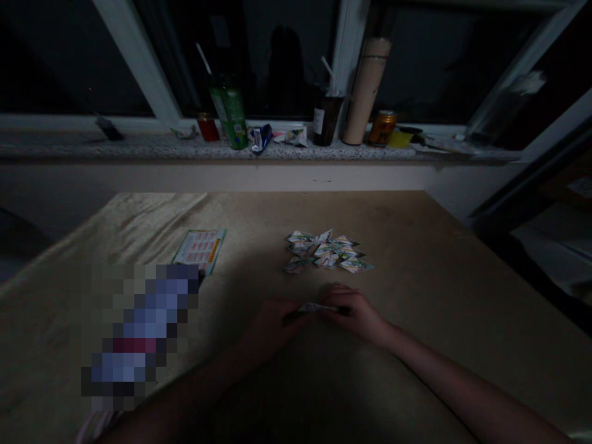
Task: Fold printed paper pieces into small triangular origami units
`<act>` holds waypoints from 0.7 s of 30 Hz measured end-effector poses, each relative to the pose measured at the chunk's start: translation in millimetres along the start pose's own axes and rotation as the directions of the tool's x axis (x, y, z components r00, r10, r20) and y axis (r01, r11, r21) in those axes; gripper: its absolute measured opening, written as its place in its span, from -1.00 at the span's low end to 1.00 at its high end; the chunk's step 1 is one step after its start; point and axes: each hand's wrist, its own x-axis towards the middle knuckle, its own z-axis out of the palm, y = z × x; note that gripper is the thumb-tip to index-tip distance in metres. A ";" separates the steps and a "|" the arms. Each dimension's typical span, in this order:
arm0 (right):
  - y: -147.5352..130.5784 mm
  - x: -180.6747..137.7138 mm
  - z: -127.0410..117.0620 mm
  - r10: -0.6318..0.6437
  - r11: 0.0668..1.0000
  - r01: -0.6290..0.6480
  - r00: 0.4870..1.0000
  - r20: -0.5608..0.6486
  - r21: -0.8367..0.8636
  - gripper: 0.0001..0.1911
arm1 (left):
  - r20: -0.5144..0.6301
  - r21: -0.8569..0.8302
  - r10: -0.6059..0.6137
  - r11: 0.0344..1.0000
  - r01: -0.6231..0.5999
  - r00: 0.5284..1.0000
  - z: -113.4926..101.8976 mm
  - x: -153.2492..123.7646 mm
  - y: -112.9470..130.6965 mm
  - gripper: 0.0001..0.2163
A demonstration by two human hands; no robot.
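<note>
Now — fingers (346, 298) pinch folded paper (312, 307); printed card (200, 248) — illegible.

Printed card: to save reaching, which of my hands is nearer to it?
Left. The left hand is to the right of the printed card; the right hand is farther right.

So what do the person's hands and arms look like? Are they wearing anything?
The left hand and right hand have no gloves on. The forearms are bare too, with no sleeves in view, and I see no watch. It's too dark to tell about rings or small markings.
</note>
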 end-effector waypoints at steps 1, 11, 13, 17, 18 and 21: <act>-0.6 0.1 0.9 0.031 0.999 -0.031 0.999 -0.007 0.020 -0.79 | -0.008 -0.032 -0.003 0.999 0.002 1.000 0.0 0.4 -0.3 -0.75; 0.4 2.8 3.0 0.118 0.973 -0.129 0.991 0.065 0.191 -0.62 | -0.011 -0.247 -0.109 0.964 0.103 0.994 -0.1 2.8 -2.2 -0.73; 1.2 3.0 4.9 0.115 0.970 -0.122 0.992 0.045 0.212 -0.57 | -0.010 -0.311 -0.146 0.941 0.136 0.989 -0.5 4.0 -0.3 -0.75; -2.8 2.2 8.7 0.214 0.941 -0.209 0.977 0.011 0.266 -0.58 | -0.013 -0.462 -0.201 0.870 0.172 0.980 -1.3 4.9 5.0 -0.74; -4.3 1.8 9.6 0.248 0.928 -0.239 0.969 0.007 0.286 -0.58 | -0.011 -0.487 -0.215 0.854 0.182 0.977 -1.5 4.8 6.1 -0.73; -7.0 0.0 12.5 0.345 0.887 -0.323 0.939 -0.009 0.332 -0.55 | -0.012 -0.523 -0.265 0.824 0.220 0.964 -1.5 4.3 7.9 -0.70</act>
